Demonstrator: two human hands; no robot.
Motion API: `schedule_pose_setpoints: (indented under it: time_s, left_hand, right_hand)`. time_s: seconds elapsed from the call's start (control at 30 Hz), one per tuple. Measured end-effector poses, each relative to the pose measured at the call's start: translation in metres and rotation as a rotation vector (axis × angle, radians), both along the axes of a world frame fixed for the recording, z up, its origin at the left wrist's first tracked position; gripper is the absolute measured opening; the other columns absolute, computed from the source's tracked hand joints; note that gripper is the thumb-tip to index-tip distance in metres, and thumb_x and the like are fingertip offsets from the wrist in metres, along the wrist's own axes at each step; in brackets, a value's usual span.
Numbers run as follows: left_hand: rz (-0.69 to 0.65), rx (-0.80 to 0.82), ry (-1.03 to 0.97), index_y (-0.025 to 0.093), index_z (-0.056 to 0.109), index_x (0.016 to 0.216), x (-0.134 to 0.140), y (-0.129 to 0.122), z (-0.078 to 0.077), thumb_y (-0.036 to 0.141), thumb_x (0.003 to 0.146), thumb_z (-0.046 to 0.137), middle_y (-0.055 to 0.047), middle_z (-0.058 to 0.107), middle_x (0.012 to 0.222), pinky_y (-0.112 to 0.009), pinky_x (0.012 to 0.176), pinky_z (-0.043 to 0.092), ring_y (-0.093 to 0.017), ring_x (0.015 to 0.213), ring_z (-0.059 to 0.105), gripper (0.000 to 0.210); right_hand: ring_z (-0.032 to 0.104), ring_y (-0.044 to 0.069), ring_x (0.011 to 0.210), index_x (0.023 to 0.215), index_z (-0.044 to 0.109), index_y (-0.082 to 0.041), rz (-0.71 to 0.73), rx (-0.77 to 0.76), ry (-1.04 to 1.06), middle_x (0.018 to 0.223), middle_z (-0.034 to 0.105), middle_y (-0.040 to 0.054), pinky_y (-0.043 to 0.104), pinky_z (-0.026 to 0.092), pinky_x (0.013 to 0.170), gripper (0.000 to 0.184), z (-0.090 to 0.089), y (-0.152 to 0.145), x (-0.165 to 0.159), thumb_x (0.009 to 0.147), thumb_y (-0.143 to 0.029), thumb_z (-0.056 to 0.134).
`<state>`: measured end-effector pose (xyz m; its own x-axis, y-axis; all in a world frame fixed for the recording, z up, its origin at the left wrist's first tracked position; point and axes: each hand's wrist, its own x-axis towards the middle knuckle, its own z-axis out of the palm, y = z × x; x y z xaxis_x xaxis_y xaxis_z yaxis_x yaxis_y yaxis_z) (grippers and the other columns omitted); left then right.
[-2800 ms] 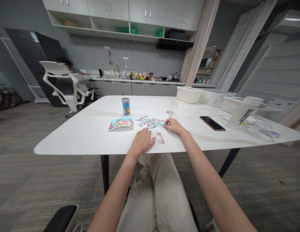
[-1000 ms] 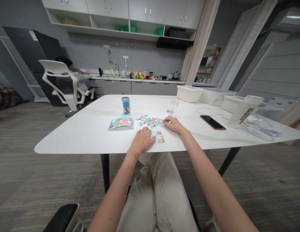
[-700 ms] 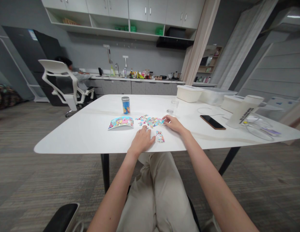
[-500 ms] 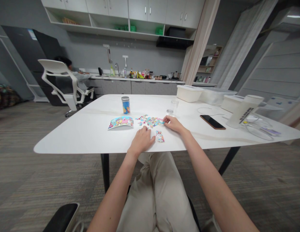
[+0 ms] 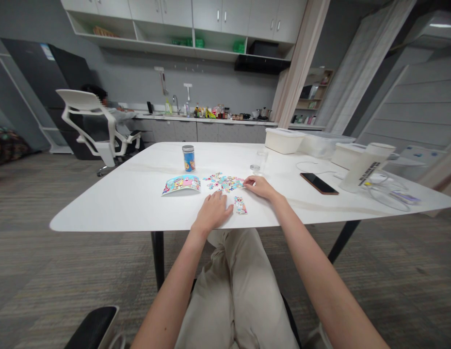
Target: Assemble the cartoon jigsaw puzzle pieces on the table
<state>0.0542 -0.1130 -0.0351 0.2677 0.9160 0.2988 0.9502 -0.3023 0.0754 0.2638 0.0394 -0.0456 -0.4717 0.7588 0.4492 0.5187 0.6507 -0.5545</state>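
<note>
A heap of small colourful jigsaw puzzle pieces (image 5: pixel 223 182) lies spread on the white table (image 5: pixel 112 203). At the heap's right edge, my right hand (image 5: pixel 259 186) has its fingertips pinched together on what looks like a puzzle piece, mostly hidden by the fingers. My left hand (image 5: pixel 213 209) lies palm down just in front of the heap, its fingers stretched out and nothing held. Right beside its thumb is a narrow joined section of puzzle (image 5: pixel 240 205). To the left lies a curved picture sheet (image 5: pixel 182 184) with cartoon figures.
A blue tin with a grey lid (image 5: pixel 188 159) stands behind the sheet. A small clear container (image 5: pixel 260 162) sits behind my right hand. Farther right are a phone (image 5: pixel 319 183), a white tumbler (image 5: pixel 367 167), cables and storage boxes (image 5: pixel 289 140). A person sits in a white chair (image 5: pixel 89 121) at back left.
My right hand has shifted slightly left, closer into the edge of the puzzle pieces. My left hand stays practically where it was.
</note>
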Motion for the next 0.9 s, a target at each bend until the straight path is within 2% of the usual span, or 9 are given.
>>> schedule_pose_setpoints:
  time_s: [0.13, 0.3, 0.53, 0.7, 0.9]
  left_hand:
    - [-0.001, 0.003, -0.004, 0.011, 0.058, 0.117, -0.0001, 0.0008, -0.0012, 0.037, 0.097, 0.042, -0.021, 0.055, 0.136, -0.043, 0.105, 0.038, -0.03, 0.127, 0.05, 0.036]
    - [-0.003, 0.002, 0.008, 0.009, 0.057, 0.118, -0.0003, 0.0012, -0.0021, 0.037, 0.097, 0.042, -0.022, 0.055, 0.135, -0.044, 0.106, 0.038, -0.03, 0.127, 0.05, 0.038]
    - [-0.003, 0.007, 0.002, 0.013, 0.057, 0.115, -0.0007, 0.0011, -0.0019, 0.036, 0.097, 0.042, -0.019, 0.056, 0.133, -0.043, 0.105, 0.039, -0.029, 0.126, 0.051, 0.034]
    - [-0.002, 0.008, 0.004, 0.012, 0.058, 0.115, -0.0004, 0.0008, -0.0017, 0.036, 0.097, 0.042, -0.02, 0.057, 0.132, -0.044, 0.105, 0.039, -0.03, 0.125, 0.051, 0.034]
    - [0.001, 0.002, 0.012, 0.01, 0.057, 0.118, -0.0001, 0.0008, -0.0013, 0.036, 0.097, 0.042, -0.02, 0.056, 0.133, -0.043, 0.106, 0.039, -0.03, 0.127, 0.05, 0.037]
  right_hand:
    - [0.061, 0.016, 0.072, 0.082, 0.071, -0.016, -0.018, -0.007, -0.013, 0.08, 0.071, 0.006, 0.03, 0.049, 0.074, 0.013, 0.0021, -0.0015, -0.0005, 0.082, -0.023, 0.061]
    - [0.06, 0.016, 0.071, 0.087, 0.07, -0.015, 0.01, -0.013, 0.018, 0.079, 0.07, 0.0041, 0.028, 0.049, 0.071, 0.014, 0.0008, -0.0009, 0.0004, 0.076, -0.018, 0.062]
    - [0.059, 0.014, 0.07, 0.095, 0.073, -0.015, 0.005, 0.019, -0.016, 0.077, 0.069, 0.0025, 0.027, 0.047, 0.073, 0.029, -0.0016, 0.0032, 0.0018, 0.072, -0.009, 0.057]
    - [0.059, 0.015, 0.07, 0.081, 0.07, -0.016, 0.007, 0.01, -0.023, 0.077, 0.069, 0.0024, 0.027, 0.047, 0.071, 0.019, -0.0017, 0.0026, 0.0011, 0.071, -0.009, 0.057]
    - [0.059, 0.015, 0.07, 0.081, 0.064, -0.017, 0.007, -0.029, 0.008, 0.075, 0.067, 0.002, 0.028, 0.047, 0.07, 0.007, -0.0003, -0.0004, 0.0006, 0.077, -0.022, 0.061]
